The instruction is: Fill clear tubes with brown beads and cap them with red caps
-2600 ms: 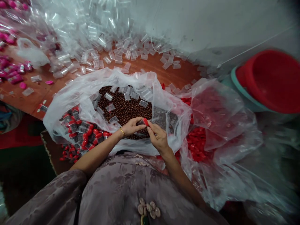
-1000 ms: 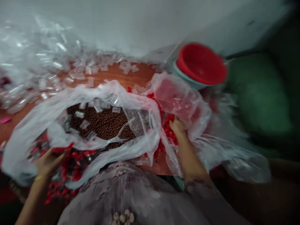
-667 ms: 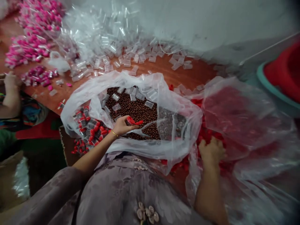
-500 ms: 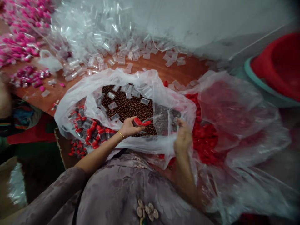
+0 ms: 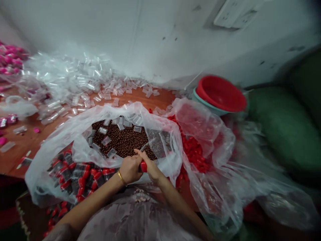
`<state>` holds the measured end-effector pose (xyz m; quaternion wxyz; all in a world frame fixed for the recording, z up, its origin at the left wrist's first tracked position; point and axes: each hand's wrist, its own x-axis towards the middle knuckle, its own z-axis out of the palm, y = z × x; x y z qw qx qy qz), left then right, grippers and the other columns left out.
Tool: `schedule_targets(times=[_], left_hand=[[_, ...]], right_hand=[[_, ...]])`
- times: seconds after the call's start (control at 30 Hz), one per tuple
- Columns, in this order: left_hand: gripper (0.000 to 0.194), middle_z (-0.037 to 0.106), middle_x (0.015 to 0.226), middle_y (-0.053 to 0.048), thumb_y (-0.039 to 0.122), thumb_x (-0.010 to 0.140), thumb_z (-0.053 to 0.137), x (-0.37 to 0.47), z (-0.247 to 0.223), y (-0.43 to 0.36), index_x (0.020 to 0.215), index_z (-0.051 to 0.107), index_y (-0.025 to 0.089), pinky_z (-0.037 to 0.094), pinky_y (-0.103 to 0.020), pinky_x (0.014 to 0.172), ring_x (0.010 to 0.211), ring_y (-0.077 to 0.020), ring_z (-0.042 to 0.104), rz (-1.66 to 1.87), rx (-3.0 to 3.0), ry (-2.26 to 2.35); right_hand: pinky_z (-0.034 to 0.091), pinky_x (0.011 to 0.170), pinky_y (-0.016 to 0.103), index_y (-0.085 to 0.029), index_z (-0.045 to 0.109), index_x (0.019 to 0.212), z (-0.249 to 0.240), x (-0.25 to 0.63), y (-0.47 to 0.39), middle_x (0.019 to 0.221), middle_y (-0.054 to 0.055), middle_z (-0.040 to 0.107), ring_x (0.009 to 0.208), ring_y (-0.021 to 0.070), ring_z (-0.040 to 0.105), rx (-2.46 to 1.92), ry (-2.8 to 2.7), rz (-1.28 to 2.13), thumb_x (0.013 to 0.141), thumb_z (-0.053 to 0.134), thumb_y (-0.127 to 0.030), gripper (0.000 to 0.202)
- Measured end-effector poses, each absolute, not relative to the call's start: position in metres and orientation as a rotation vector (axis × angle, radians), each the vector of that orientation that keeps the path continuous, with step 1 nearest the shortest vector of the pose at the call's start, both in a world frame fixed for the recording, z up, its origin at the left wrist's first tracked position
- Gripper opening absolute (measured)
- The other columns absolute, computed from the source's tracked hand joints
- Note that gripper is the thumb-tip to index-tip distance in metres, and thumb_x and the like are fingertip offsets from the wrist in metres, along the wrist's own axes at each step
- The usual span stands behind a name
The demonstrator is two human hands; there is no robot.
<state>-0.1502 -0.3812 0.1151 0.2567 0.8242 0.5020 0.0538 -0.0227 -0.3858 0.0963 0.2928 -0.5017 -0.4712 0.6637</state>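
My left hand (image 5: 130, 169) is closed around a small clear container, mostly hidden in the fist, with a red cap (image 5: 143, 166) showing at its end. My right hand (image 5: 152, 167) presses against the capped end, its fingers lying over my left hand. Both hands meet above the near edge of a white plastic bag (image 5: 160, 169). Inside the opened bag are many small brown beads (image 5: 127, 142), with several empty clear containers (image 5: 106, 140) lying on them. At the bag's left are many filled, red-capped containers (image 5: 81, 177).
Loose red caps (image 5: 194, 152) lie right of the bag, partly under clear plastic sheeting (image 5: 213, 144). Empty clear containers (image 5: 82, 80) are heaped along the wall, with pink-capped pieces (image 5: 11, 60) at far left. A red basin (image 5: 222, 93) stands back right, near a green sack (image 5: 283, 124).
My right hand has come in from the bag's right side to meet my left hand at the red cap. The view has swung right, bringing the basin and green sack further in.
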Motion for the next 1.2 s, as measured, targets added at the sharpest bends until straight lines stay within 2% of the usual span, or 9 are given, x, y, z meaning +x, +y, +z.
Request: schedule_targets(times=[0.13,0.27,0.4,0.5,0.6,0.77,0.97,1.07,1.2], left_hand=[[0.021,0.067,0.073,-0.012,0.018,0.065,0.048,-0.158,0.123,-0.384,0.080,0.062,0.015,0.046,-0.032,0.064,0.071,-0.0245,0.064,-0.019,2.338,1.330],[0.019,0.068,0.070,-0.013,0.018,0.067,0.045,-0.168,0.114,-0.389,0.075,0.062,0.015,0.045,-0.032,0.061,0.069,-0.0259,0.065,-0.064,2.386,1.310],[0.017,0.068,0.070,-0.011,0.019,0.066,0.047,-0.172,0.094,-0.393,0.075,0.061,0.015,0.043,-0.030,0.059,0.066,-0.0240,0.064,0.016,2.288,1.342],[0.018,0.067,0.071,-0.006,0.021,0.064,0.050,-0.176,0.082,-0.393,0.080,0.058,0.017,0.042,-0.026,0.058,0.064,-0.0187,0.062,0.159,2.100,1.386],[0.011,0.063,0.065,-0.002,0.029,0.069,0.050,-0.201,0.075,-0.392,0.070,0.053,0.018,0.040,-0.022,0.056,0.059,-0.0142,0.057,0.194,1.981,1.466],[0.026,0.060,0.062,-0.002,0.046,0.072,0.051,-0.299,0.069,-0.401,0.068,0.053,0.020,0.041,-0.026,0.060,0.061,-0.0173,0.057,-0.072,1.992,1.851],[0.043,0.063,0.100,-0.010,0.054,0.073,0.050,-0.356,0.071,-0.404,0.097,0.057,0.020,0.046,-0.033,0.080,0.089,-0.0237,0.060,0.079,2.050,2.084],[0.042,0.060,0.106,-0.011,0.049,0.080,0.043,-0.333,0.069,-0.376,0.104,0.054,0.017,0.044,-0.033,0.086,0.097,-0.0226,0.058,0.186,2.032,2.070],[0.048,0.054,0.118,-0.015,0.046,0.078,0.047,-0.304,0.057,-0.305,0.113,0.050,0.012,0.039,-0.035,0.094,0.110,-0.0246,0.051,0.301,1.951,2.042]], right_hand=[[0.027,0.107,0.037,-0.028,0.033,0.136,0.101,-0.037,-0.398,0.126,0.004,0.052,0.119,0.0139,0.045,-1.414,-1.407,1.466,0.090,0.018,-0.049,0.053],[0.025,0.108,0.038,-0.022,0.036,0.135,0.103,-0.046,-0.402,0.136,0.007,0.043,0.126,0.0157,0.037,-1.480,-1.535,1.268,0.090,0.015,-0.049,0.056],[0.025,0.108,0.040,-0.019,0.040,0.133,0.088,-0.055,-0.400,0.132,0.010,0.047,0.125,0.0188,0.039,-1.471,-1.490,1.380,0.087,0.019,-0.057,0.064],[0.033,0.101,0.039,-0.023,0.038,0.134,0.073,-0.066,-0.396,0.122,0.008,0.054,0.115,0.0169,0.048,-1.413,-1.265,1.542,0.086,0.014,-0.061,0.065],[0.040,0.093,0.037,-0.024,0.045,0.128,0.067,-0.066,-0.386,0.114,0.007,0.057,0.101,0.0154,0.055,-1.391,-1.187,1.545,0.087,0.009,-0.057,0.063],[0.032,0.099,0.043,-0.017,0.053,0.117,0.069,-0.026,-0.331,0.120,0.014,0.051,0.113,0.0252,0.045,-1.692,-1.686,0.840,0.079,0.048,-0.044,0.046],[0.016,0.102,0.053,-0.012,0.021,0.139,0.059,0.010,-0.217,0.143,0.020,0.024,0.128,0.0357,0.025,-2.093,-1.943,0.297,0.064,0.068,-0.039,0.092],[0.014,0.102,0.053,-0.010,0.021,0.139,0.049,0.009,-0.180,0.134,0.021,0.041,0.122,0.0333,0.037,-2.168,-2.078,0.320,0.064,0.068,-0.037,0.093],[0.030,0.094,0.041,-0.015,0.055,0.116,0.045,0.009,-0.164,0.104,0.015,0.065,0.102,0.0259,0.056,-2.214,-2.153,0.591,0.079,0.051,-0.037,0.043]])
